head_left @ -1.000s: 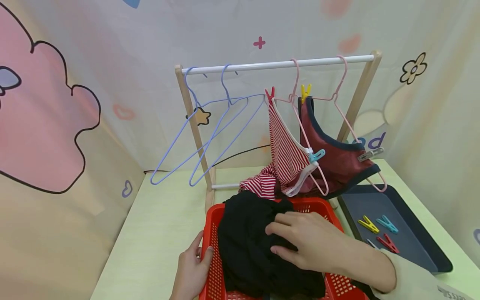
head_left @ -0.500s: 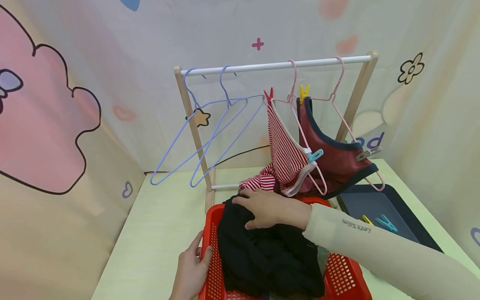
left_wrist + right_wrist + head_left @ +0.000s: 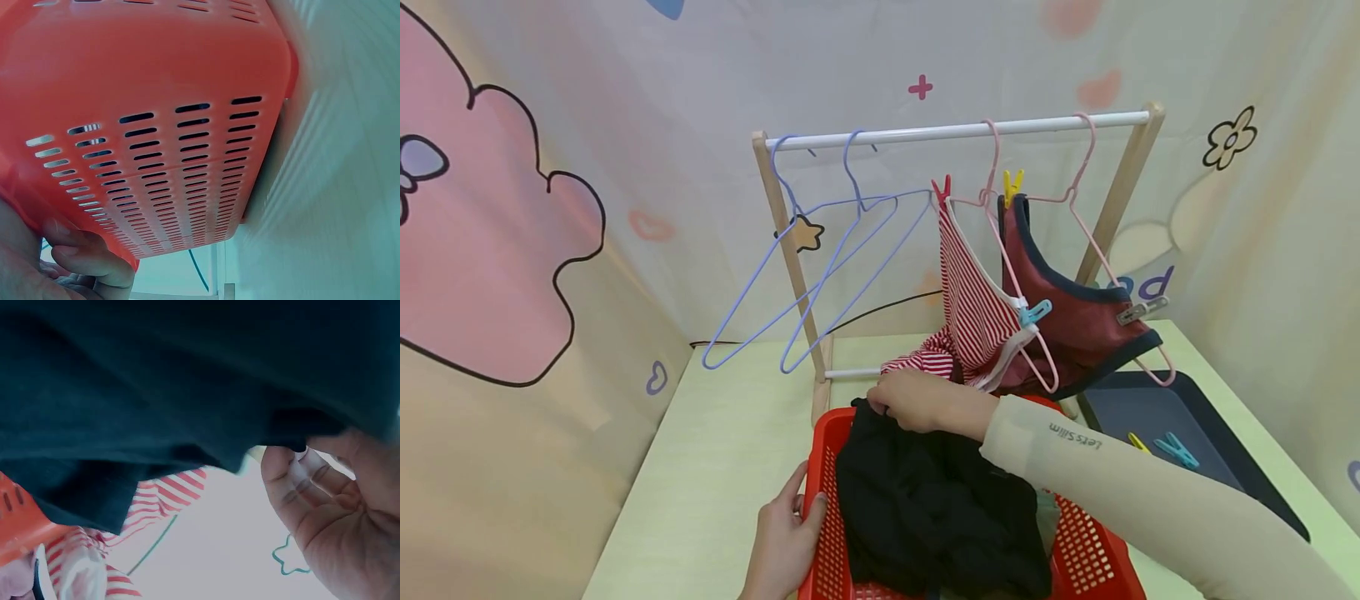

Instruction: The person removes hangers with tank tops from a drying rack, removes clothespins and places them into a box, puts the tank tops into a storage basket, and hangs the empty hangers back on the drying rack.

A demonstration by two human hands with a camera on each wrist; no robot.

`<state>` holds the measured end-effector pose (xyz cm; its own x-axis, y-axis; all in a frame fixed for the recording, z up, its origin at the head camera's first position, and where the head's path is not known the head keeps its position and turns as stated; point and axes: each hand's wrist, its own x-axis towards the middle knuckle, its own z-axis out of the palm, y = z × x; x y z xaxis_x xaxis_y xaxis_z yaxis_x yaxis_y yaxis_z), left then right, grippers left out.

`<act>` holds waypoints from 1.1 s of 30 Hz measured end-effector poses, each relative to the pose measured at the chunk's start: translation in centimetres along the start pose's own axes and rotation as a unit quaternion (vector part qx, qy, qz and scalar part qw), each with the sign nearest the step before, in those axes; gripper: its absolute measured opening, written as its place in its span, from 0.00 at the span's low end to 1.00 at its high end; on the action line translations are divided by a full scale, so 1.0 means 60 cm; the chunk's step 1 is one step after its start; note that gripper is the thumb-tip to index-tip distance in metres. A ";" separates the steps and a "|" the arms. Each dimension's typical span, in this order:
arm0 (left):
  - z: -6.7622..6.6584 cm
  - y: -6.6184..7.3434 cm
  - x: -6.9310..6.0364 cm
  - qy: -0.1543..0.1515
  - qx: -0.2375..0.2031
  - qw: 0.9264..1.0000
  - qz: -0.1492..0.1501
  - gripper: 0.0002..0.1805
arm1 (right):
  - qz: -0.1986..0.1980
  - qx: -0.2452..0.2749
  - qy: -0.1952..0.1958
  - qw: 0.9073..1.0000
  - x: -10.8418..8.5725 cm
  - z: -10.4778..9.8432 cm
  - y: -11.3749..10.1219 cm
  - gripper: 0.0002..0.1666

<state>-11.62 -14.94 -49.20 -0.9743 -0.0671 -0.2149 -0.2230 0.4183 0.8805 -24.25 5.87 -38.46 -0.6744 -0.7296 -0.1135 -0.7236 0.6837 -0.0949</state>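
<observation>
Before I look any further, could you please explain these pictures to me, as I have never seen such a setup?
Of course. There is no machine here, only a person's left hand and right hand. The widest picture comes from a camera on the head, looking forward and down; the other two come from a camera on each wrist.

On the table are a red basket, a dark tray with clothespins in it, and a rack. Blue hangers and pink hangers hang from its bar; the pink ones carry a striped garment and a dark red garment.

The left hand holds the basket's side, and the right pinches black cloth from the basket.
</observation>
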 end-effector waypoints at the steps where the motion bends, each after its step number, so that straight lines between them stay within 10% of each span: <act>1: 0.000 -0.001 0.000 0.000 0.000 1.000 0.002 0.39 | 0.000 0.001 0.001 1.000 -0.001 -0.006 -0.001 0.07; 16: -0.001 0.000 -0.001 0.001 -0.007 1.000 0.004 0.38 | -0.082 0.078 0.130 0.985 -0.171 -0.071 -0.033 0.06; 26: -0.001 0.002 -0.001 0.001 0.002 1.000 -0.004 0.37 | -0.083 0.125 -0.072 0.986 -0.261 0.008 -0.030 0.25; 33: -0.001 0.002 -0.002 0.006 0.004 1.000 0.008 0.36 | -0.110 0.082 -0.089 0.987 -0.243 0.071 -0.037 0.38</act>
<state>-11.50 -14.93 -49.06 -0.9783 -0.0703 -0.1950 -0.2062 0.4260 0.8809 -12.18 15.08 -40.81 -0.4563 -0.8563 -0.2420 -0.8065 0.5129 -0.2942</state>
